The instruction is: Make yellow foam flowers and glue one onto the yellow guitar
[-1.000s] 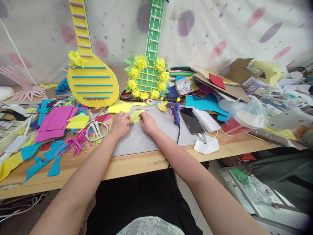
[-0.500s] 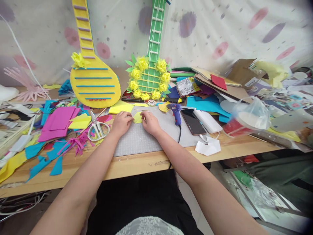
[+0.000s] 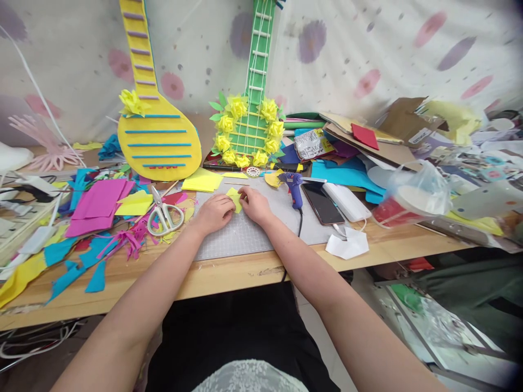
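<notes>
A small piece of yellow paper (image 3: 234, 199) lies between my hands over the grey cutting mat (image 3: 245, 239). My left hand (image 3: 214, 212) has its fingers curled in at the paper's left edge. From the other side, my right hand (image 3: 254, 204) pinches the paper's right edge with thumb and fingertips. Left of my left hand rest white-handled scissors (image 3: 164, 215) with their blades pointing away. A purple glue gun (image 3: 293, 188) lies right of my right hand. Just behind the mat's left part is a stack of yellow paper (image 3: 202, 179).
A yellow paper-craft lute (image 3: 159, 141) and a green one with yellow flowers (image 3: 257, 98) lean at the back. Pink paper (image 3: 98, 207) and blue scraps clutter the left. On the right are a phone (image 3: 322, 202), a white power bank (image 3: 347, 201) and a bagged red cup (image 3: 404, 204).
My left hand has shifted right, closer to my right hand, and its fingers have curled in more. The yellow paper between them has turned a little and moved slightly right.
</notes>
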Motion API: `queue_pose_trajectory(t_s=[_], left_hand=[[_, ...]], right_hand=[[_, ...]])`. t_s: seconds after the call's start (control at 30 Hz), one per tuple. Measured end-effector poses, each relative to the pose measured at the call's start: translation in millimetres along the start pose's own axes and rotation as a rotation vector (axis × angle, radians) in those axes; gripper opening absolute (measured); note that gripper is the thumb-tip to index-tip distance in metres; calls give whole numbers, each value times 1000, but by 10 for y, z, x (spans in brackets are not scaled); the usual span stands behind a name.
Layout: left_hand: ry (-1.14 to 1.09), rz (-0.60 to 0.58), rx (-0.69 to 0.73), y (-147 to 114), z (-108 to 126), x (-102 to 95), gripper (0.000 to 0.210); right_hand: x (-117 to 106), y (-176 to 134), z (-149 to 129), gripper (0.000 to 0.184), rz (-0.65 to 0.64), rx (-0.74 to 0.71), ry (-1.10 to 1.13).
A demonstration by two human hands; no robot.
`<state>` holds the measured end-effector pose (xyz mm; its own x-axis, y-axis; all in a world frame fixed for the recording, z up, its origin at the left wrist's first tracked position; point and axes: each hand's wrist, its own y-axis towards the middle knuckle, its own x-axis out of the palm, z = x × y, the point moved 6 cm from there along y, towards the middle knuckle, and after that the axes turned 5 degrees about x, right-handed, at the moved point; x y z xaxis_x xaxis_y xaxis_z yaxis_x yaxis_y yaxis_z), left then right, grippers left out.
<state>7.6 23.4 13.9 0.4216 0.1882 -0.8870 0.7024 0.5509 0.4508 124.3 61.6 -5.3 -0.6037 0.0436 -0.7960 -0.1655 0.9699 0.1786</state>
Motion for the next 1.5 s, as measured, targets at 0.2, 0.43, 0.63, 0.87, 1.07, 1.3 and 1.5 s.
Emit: queue_pose_trajectory(t_s=[0.2,0.43,0.63,0.87,1.07,1.3,1.5], left_hand=[[-83,39,-242,-41,-151,60,29],[-333,139,-537,-93,-359,142,41],[-302,146,-580,-77,-379,163,45],[-197,102,-579,-31,-352,173,44],[-179,80,-585,20,-335,188,40],[-136,64,-560,39,-327,219,34],[-34,24,-528,48,-301,212,7]], right_hand=[[53,-17,-44,25,-48,-106,19],[79,6,5,27,-84,-56,65],[81,22,49,30,-135,4,177],[77,18,51,33,-145,-1,199],[85,19,60,31,-131,2,189],[97,24,68,30,-124,1,173],[92,15,48,30,-114,-7,151]])
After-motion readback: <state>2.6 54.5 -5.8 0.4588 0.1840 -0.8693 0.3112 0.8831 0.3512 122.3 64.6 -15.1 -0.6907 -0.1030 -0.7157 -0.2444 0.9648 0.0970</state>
